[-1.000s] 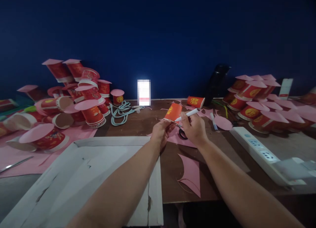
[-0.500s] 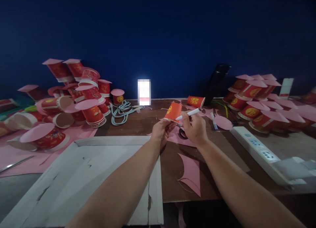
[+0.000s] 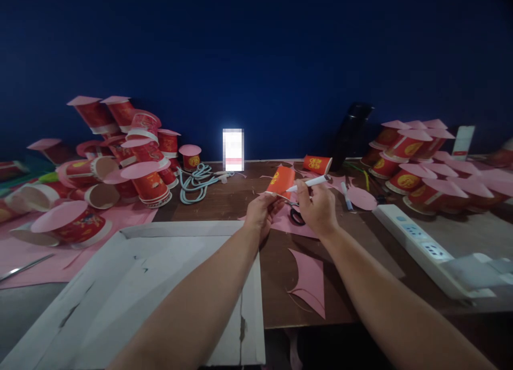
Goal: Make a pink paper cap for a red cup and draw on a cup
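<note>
My left hand [image 3: 261, 214] pinches the rim of a red paper cup [image 3: 281, 180], tilted away from me above the brown table [image 3: 224, 202]. My right hand [image 3: 318, 208] is closed round a white pen [image 3: 308, 183] whose tip points at the cup's side. Black-handled scissors [image 3: 296, 215] lie on pink paper [image 3: 285, 223] just beneath both hands. Another red cup [image 3: 317, 164] lies on its side behind them.
Piles of red cups with pink paper lids stand at the left [image 3: 132, 162] and right [image 3: 409, 162]. A white tray [image 3: 152, 284] sits at the near left, a white power strip [image 3: 417, 239] at the right, a pink paper offcut [image 3: 308, 279] in front, pale cords [image 3: 196, 180] behind.
</note>
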`<state>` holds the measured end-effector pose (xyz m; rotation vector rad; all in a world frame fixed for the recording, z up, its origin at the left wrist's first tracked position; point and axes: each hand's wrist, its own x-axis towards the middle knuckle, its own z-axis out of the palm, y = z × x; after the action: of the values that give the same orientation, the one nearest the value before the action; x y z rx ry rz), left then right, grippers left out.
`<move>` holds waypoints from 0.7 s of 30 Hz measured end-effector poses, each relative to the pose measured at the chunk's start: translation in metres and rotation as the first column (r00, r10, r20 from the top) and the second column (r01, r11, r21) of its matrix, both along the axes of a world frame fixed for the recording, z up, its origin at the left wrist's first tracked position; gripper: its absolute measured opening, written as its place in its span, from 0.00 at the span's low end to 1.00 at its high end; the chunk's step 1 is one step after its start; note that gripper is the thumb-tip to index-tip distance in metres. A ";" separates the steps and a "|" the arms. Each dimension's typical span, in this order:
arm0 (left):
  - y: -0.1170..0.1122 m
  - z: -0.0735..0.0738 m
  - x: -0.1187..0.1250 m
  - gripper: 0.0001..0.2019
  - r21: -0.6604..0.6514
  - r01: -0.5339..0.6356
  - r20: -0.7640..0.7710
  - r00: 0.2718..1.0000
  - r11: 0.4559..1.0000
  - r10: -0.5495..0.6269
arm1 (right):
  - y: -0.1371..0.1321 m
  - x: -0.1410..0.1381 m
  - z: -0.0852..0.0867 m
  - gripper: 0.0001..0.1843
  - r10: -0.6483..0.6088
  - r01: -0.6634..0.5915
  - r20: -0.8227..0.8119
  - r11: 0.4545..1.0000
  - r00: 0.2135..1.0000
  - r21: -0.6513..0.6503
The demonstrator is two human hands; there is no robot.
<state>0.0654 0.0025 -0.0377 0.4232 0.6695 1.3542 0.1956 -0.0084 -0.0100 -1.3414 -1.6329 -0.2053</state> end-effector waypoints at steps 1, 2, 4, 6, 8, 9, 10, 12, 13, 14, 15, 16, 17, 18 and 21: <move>0.000 0.000 0.000 0.02 0.001 0.001 0.000 1.000 1.000 -0.001 | 0.000 0.000 0.000 0.19 -0.006 0.006 0.002 1.000 1.000 0.005; 0.000 0.001 0.000 0.02 0.000 0.003 -0.002 1.000 1.000 -0.003 | 0.001 0.000 0.000 0.19 -0.011 0.011 0.002 1.000 1.000 0.008; -0.001 0.001 0.000 0.02 -0.007 0.007 -0.006 1.000 1.000 -0.007 | 0.001 0.000 -0.001 0.19 -0.014 0.014 0.001 1.000 1.000 0.008; -0.001 0.002 0.000 0.02 -0.016 0.006 -0.009 1.000 1.000 -0.006 | 0.001 0.001 -0.001 0.19 -0.011 0.011 -0.001 1.000 1.000 0.003; -0.001 0.003 0.000 0.02 -0.018 0.006 -0.009 1.000 1.000 -0.006 | 0.001 0.001 -0.001 0.19 -0.013 0.013 -0.001 1.000 1.000 0.002; -0.001 0.003 0.000 0.02 -0.019 0.004 -0.009 1.000 1.000 -0.005 | 0.001 0.001 -0.001 0.19 -0.016 0.016 0.001 1.000 1.000 0.005; -0.001 0.003 0.000 0.02 -0.022 0.003 -0.009 1.000 1.000 -0.003 | 0.002 0.001 -0.001 0.19 -0.021 0.021 0.002 1.000 1.000 0.010; 0.000 0.003 0.001 0.02 -0.029 0.002 -0.011 1.000 1.000 -0.002 | 0.002 0.001 -0.001 0.19 -0.027 0.027 0.004 0.999 1.000 0.021; 0.000 0.003 0.001 0.02 -0.032 0.002 -0.011 1.000 0.999 -0.002 | 0.002 0.001 -0.001 0.19 -0.027 0.027 0.001 0.999 1.000 0.025; 0.000 0.003 0.001 0.02 -0.032 0.002 -0.011 1.000 0.999 -0.003 | 0.002 0.001 -0.001 0.19 -0.024 0.025 -0.003 0.999 1.000 0.027; 0.000 0.003 0.001 0.02 -0.031 0.003 -0.010 1.000 1.000 -0.004 | 0.001 0.001 -0.001 0.18 -0.023 0.023 -0.007 0.999 1.000 0.028; 0.000 0.003 0.001 0.02 -0.030 0.006 -0.010 1.000 1.000 -0.006 | 0.001 0.001 -0.001 0.18 -0.022 0.022 -0.010 0.999 1.000 0.026; 0.001 0.003 0.000 0.02 -0.030 0.008 -0.010 1.000 1.000 -0.008 | 0.001 0.001 -0.001 0.18 -0.020 0.020 -0.013 1.000 1.000 0.023; 0.000 0.003 0.000 0.02 -0.034 0.010 -0.007 1.000 0.999 -0.010 | 0.001 0.001 0.000 0.18 -0.017 0.018 -0.014 1.000 1.000 0.018; -0.001 0.005 0.000 0.03 -0.065 0.003 0.007 1.000 0.998 -0.003 | 0.001 0.001 0.000 0.19 -0.010 0.010 -0.014 1.000 1.000 0.009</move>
<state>0.0654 0.0019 -0.0324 0.3668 0.7051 1.3267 0.1963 -0.0073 -0.0105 -1.3415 -1.6119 -0.2089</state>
